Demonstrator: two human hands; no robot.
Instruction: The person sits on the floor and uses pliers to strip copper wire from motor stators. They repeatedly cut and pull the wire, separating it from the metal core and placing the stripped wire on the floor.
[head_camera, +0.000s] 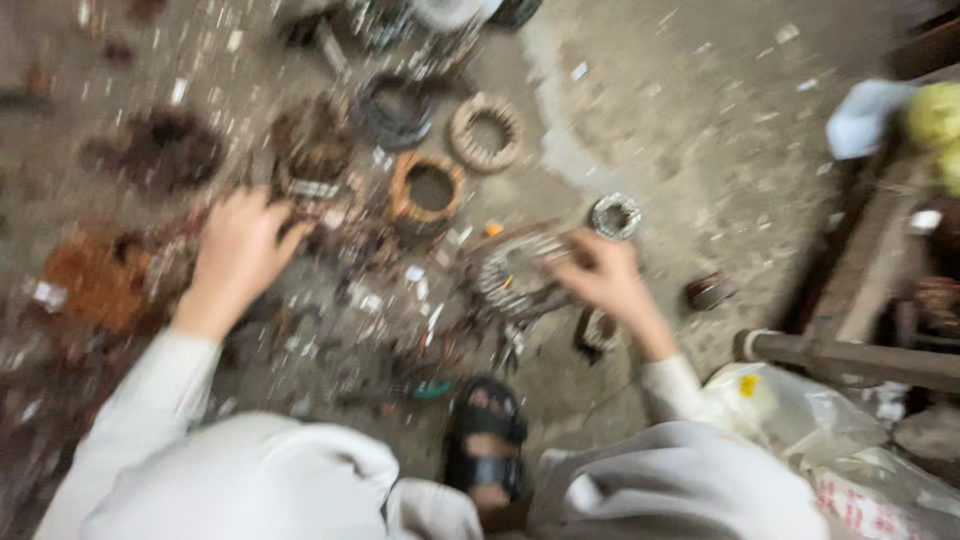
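Observation:
The picture is motion-blurred. My left hand reaches over a heap of rusty metal scrap and copper wire on the concrete floor, its fingertips on a small metal piece. My right hand grips the edge of a round metal motor stator ring with windings, lifted slightly off the floor. Both arms wear pale sleeves. My sandalled foot is planted between my knees.
Round wound coils lie further off: an orange one, a tan one, a dark one, a small silver ring. A wooden frame and plastic bags stand at right. Copper tangles lie left.

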